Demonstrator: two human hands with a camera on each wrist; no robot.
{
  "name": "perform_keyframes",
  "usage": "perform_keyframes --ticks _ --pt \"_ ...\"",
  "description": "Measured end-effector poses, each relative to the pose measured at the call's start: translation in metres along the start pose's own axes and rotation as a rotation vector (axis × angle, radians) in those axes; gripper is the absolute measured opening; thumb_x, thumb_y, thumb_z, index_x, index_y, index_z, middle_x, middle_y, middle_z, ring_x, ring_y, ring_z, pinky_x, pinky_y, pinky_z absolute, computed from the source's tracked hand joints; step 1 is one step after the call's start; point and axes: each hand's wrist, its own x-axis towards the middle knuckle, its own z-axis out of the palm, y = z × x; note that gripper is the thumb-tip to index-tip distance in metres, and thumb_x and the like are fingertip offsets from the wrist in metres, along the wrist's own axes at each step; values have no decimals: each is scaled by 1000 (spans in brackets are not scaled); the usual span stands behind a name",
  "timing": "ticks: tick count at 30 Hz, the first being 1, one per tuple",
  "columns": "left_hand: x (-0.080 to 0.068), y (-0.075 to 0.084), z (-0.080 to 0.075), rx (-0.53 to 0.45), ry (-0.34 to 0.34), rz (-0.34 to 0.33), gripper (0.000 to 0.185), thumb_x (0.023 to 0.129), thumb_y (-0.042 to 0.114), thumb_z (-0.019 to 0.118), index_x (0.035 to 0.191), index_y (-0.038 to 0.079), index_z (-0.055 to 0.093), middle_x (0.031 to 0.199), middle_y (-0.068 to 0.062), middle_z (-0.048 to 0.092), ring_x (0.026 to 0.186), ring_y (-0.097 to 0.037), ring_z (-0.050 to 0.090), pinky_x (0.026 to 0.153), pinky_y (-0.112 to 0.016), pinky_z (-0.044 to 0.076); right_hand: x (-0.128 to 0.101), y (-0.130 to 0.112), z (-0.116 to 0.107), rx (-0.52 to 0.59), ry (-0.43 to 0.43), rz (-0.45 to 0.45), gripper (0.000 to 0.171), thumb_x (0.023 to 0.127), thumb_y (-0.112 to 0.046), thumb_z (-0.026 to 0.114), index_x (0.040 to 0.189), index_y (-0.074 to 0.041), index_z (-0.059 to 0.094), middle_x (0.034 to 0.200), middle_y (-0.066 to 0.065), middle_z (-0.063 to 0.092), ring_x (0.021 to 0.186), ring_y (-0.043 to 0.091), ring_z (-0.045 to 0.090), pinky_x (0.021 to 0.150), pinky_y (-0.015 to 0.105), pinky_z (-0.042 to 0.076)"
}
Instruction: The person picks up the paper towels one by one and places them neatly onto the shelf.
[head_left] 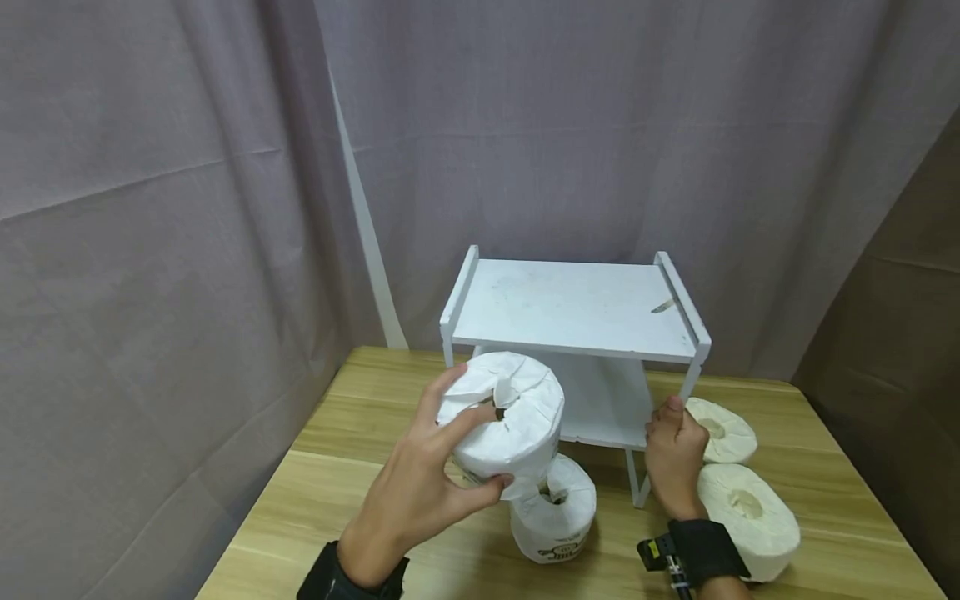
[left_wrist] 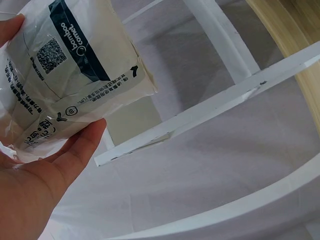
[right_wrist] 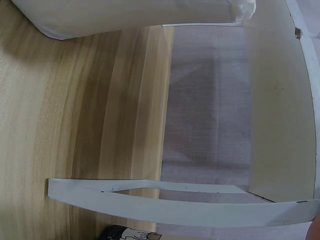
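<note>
On the worktop stands a white shelf. The left hand has its grip clamped on a wrapped roll, held up before the shelf's lower tier. The right hand, fingers curled, grips the shelf's front right leg; three more rolls lie near it.
</note>
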Motion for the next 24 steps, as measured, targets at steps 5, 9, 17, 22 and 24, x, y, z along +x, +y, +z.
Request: perform_keyframes --ticks 5,9,17,22,24 --pt "2 0 -5 -11 -1 5 64 69 28 96 125 24 67 165 -10 34 134 -31 57 98 -48 58 -2 -12 1 2 2 -19 68 116 -30 40 63 13 49 54 -17 46 51 -8 43 53 11 35" --pt "7 0 -9 -9 7 15 64 69 27 97 125 24 67 164 -11 35 134 -34 57 98 -47 58 0 -10 1 -7 10 -35 68 116 -31 40 64 12 48 54 -16 45 52 -7 42 53 11 34" --pt "17 -1 -19 8 18 32 65 68 27 98 125 22 68 164 -11 35 130 -33 60 98 -46 58 5 9 2 -3 15 -21 68 116 -32 41 66 13 53 56 -17 49 53 -8 45 55 11 35" --pt "21 -2 -24 25 21 38 63 69 27 97 125 22 68 163 -12 36 132 -33 58 100 -46 57 5 4 4 5 3 -41 69 116 -32 41 64 12 50 55 -16 47 53 -7 44 54 11 35" --pt "23 -2 -26 23 26 43 64 69 27 97 125 22 67 162 -12 36 132 -33 58 100 -46 57 5 2 5 -1 4 -52 69 116 -33 41 64 12 49 55 -15 46 53 -7 43 54 12 34"
